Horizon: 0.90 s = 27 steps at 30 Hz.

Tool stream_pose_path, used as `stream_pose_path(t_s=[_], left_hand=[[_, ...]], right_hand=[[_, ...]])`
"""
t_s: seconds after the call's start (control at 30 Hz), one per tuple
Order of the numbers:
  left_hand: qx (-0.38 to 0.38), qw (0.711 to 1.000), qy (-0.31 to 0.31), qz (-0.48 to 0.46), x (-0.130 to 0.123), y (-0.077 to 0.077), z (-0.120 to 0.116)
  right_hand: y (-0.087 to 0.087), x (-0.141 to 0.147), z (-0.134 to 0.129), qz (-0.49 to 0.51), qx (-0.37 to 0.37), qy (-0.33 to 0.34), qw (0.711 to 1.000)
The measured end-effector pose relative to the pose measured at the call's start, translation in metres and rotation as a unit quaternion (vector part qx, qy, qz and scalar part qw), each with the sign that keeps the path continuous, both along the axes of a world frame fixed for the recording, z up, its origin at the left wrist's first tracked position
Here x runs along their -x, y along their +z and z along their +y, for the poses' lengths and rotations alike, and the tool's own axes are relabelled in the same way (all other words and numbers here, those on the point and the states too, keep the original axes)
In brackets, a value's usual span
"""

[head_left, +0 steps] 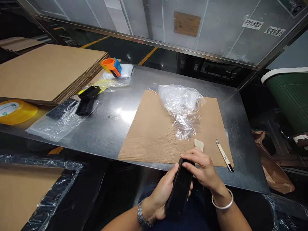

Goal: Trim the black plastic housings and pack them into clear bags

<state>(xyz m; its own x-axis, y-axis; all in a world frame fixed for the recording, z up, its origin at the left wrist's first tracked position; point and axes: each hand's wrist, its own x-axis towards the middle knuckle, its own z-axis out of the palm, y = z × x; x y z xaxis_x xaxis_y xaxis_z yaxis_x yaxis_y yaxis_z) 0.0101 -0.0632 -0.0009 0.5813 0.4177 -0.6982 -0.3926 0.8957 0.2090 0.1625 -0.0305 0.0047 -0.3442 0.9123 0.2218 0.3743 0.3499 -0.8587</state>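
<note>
A long black part [179,189] is tilted just in front of the table's front edge. My left hand [166,191] wraps round its lower left side, thumb along the edge. The fingers and thumb of my right hand [201,165] pinch its top end. Beyond my hands a cardboard sheet [149,128] lies on the metal table [108,128]. On the sheet rest a crumpled clear plastic bag [181,99], a small beige piece [199,144] close to my right fingers, and a pale pen-like tool [224,155] marked A26 at the right.
At the left are stacked cardboard sheets [48,70], a yellow tape roll [19,112], black parts [86,101] on plastic bags [57,128], and an orange and blue tape dispenser [112,66]. A plastic-lined box [24,192] stands lower left, a green bin [288,96] at the right.
</note>
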Motion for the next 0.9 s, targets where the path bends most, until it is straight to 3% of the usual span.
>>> stream_pose_path(t_s=[0.53, 0.6, 0.7, 0.8, 0.9], left_hand=[[0.015, 0.997, -0.074, 0.003, 0.000, 0.002, 0.001], [-0.004, 0.998, -0.062, -0.005, -0.001, -0.001, 0.002], [-0.054, 0.998, 0.009, -0.019, -0.002, -0.006, 0.007], [-0.005, 0.997, 0.068, -0.027, 0.000, -0.008, 0.020], [0.062, 0.986, 0.146, -0.048, 0.005, -0.008, 0.033]], right_hand=[[0.008, -0.007, 0.012, 0.008, 0.059, 0.062, 0.996], [0.003, -0.004, 0.012, 0.051, 0.099, 0.010, 0.994], [-0.009, 0.002, 0.013, 0.143, 0.155, -0.132, 0.968], [-0.021, 0.005, 0.008, 0.191, 0.142, -0.229, 0.944], [-0.028, 0.008, -0.004, 0.199, 0.129, -0.278, 0.931]])
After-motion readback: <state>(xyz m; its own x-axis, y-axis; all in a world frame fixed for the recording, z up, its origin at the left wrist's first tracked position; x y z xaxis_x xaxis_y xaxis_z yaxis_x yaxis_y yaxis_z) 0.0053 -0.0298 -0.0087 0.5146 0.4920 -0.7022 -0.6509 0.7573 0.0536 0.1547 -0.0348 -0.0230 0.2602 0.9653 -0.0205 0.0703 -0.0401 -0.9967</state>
